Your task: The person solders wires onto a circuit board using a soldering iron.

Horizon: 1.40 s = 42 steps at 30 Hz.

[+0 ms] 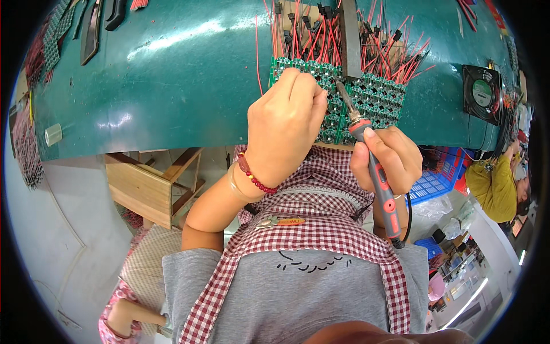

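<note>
My right hand point(396, 157) grips a red and grey soldering iron point(391, 213), whose tip points up and left at a panel of small green circuit boards point(375, 103). Over the panel's left part, my left hand point(286, 114) is closed in a pinch close to the iron's tip. What those fingertips hold, if anything, is hidden behind the hand. Many red wires point(325, 43) with black connectors fan out from the panel's far side. A grey metal bar point(350, 40) lies across them and reaches onto the boards.
The panel lies at the near edge of a green table point(183, 86). A black fan point(482, 94) stands to the right, a white cylinder point(53, 135) far left. Below are a wooden stool point(140, 186) and a blue crate point(432, 186). Another person's yellow sleeve point(491, 189) shows at right.
</note>
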Tool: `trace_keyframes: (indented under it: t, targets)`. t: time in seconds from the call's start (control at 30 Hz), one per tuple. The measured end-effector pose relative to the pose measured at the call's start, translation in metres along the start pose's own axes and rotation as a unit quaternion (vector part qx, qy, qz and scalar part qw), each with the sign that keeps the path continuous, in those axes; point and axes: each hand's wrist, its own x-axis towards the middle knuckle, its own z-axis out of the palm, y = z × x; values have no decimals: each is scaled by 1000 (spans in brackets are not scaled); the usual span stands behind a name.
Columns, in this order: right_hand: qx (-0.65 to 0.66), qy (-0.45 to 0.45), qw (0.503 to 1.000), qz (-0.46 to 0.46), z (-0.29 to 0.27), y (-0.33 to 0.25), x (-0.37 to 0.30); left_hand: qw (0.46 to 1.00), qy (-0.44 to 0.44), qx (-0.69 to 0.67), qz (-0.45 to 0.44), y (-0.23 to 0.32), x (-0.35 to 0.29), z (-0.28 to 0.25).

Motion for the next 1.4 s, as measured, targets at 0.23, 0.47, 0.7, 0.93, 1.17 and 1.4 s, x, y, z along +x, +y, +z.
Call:
trace_keyframes:
  t: [0.23,0.47,0.7,0.93,1.17,1.4]
  targets:
    - [-9,-26,999,44,-3,-14,10,1000,10,10,-7,-1,2,6]
    - [1,-17,997,79,-15,-24,13,1000,21,2,1,0,0,-1]
    - [12,-2,998,57,-21,-17,5,999,18,-33,4,3,-9,-7]
    - [9,14,999,33,-2,-5,5,999,33,-12,13,-1,-4,1]
    - [14,17,998,53,0,-7,4,999,32,-2,4,-1,-4,2]
    - [23,16,997,74,-3,-7,9,999,35,13,-8,1,-3,0]
